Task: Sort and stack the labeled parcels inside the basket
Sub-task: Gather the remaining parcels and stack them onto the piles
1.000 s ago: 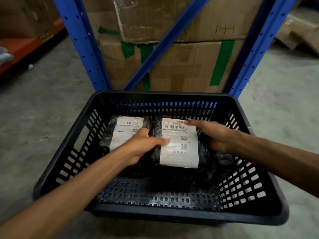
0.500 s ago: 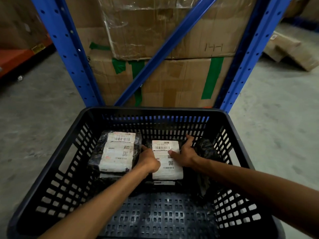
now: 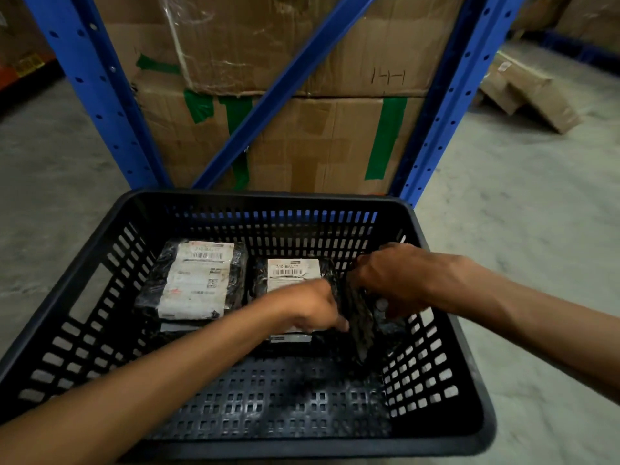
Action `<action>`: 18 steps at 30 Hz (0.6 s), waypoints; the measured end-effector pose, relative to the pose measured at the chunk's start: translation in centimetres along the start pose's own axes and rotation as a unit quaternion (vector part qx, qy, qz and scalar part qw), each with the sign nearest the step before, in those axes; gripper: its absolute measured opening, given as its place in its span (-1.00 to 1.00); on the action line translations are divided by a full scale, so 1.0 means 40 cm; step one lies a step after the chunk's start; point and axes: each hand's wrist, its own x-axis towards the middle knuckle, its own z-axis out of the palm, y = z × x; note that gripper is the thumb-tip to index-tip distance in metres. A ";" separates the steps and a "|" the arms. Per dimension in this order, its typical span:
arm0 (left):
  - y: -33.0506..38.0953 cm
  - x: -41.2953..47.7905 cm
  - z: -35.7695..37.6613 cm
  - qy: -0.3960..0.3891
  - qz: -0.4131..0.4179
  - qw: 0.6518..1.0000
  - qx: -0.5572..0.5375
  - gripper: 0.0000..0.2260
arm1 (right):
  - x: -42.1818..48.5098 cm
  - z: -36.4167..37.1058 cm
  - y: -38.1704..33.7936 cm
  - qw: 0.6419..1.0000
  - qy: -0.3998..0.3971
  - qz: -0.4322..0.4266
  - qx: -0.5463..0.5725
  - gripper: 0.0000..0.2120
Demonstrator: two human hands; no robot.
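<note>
I am counting one black basket [image 3: 469, 411] and, inside it, three black-wrapped parcels: two are lying flat with white labels showing, the left parcel [image 3: 196, 280] and the middle parcel [image 3: 292, 270], and a third parcel [image 3: 364, 317] is standing on edge with no label showing. More may be lying under the flat ones; I cannot tell. I am seeing two hands working in the basket, the left hand [image 3: 307, 305] and the right hand [image 3: 394, 280]. Behind the basket I am counting two stacked cardboard boxes [image 3: 322, 142] and two blue uprights [image 3: 90, 88].
</note>
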 end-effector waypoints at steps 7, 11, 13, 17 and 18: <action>-0.001 0.100 0.271 -0.099 -0.102 0.987 -0.072 -0.55 | 0.029 0.144 -0.048 0.990 0.064 -0.076 -0.103 -0.66; 0.024 0.151 0.328 0.027 -0.131 0.984 -0.120 -0.43 | 0.040 0.156 -0.046 0.987 0.063 -0.037 -0.140 -0.72; 0.026 0.159 0.338 0.052 -0.142 0.975 -0.160 -0.37 | 0.032 0.143 -0.042 0.987 0.049 -0.043 -0.147 -0.74; 0.013 0.133 0.308 0.067 -0.125 0.974 -0.175 -0.46 | 0.038 0.103 -0.006 0.997 -0.027 -0.059 -0.037 -0.69; 0.007 0.115 0.287 0.063 -0.120 0.976 -0.170 -0.49 | 0.041 0.086 0.010 0.997 -0.053 -0.060 0.000 -0.63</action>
